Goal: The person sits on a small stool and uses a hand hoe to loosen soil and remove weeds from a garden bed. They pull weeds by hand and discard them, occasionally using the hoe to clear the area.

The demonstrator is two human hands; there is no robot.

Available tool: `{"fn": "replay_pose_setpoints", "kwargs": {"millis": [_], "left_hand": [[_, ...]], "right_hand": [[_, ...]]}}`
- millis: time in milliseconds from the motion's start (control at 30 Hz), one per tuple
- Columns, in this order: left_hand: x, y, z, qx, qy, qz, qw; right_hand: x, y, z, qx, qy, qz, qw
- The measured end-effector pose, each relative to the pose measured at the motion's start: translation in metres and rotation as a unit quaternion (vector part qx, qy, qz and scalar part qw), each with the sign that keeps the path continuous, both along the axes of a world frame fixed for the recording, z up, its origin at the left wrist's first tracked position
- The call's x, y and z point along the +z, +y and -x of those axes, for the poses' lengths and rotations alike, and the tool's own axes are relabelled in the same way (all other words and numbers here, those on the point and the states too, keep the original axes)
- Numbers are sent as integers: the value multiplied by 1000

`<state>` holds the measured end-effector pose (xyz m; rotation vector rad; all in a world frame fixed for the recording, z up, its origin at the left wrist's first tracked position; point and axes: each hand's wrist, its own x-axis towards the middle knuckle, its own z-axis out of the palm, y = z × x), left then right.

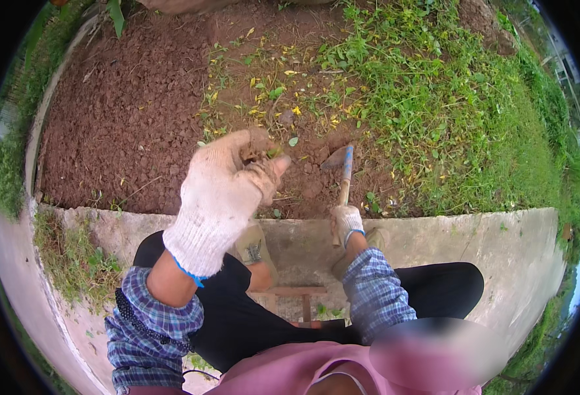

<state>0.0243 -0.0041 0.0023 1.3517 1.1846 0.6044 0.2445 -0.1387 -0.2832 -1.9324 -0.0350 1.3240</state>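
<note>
My left hand [225, 182], in a white knitted glove soiled on the fingers, is raised over the edge of the bed. Its fingers are curled round a small bit of green weed [274, 152]. My right hand [347, 222], gloved too, grips the wooden handle of a small hand hoe [346, 170] with blue marks near its head. The hoe's metal blade rests in the reddish soil [314, 190] in front of me. Small green weeds and yellow leaves [296, 110] lie scattered on the ground beyond the blade.
Tilled brown soil [122, 113] spreads at the left, dense green weeds [418, 98] at the right. A concrete ledge [448, 237] borders the near side. Pulled weeds [80, 256] lie on its left part. A rock [487, 24] stands at the far right.
</note>
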Motion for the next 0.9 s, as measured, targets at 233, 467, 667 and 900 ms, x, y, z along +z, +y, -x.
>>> {"fn": "replay_pose_setpoints", "kwargs": {"millis": [233,467,667,900], "left_hand": [[23,-21,12,50,-133,98,985],[29,-22,6,60,-94,62,992],[26,-12,-1,7,-85,67,994],[30,-21,8,-17,-80,50,995]], "right_hand": [[206,80,-47,-41,-338,-194,920],[151,107,-101,-129,-414,-258,864],[-99,-32,-47,89,-87,82,989],[12,-23,5,16,-248,127,960]]}}
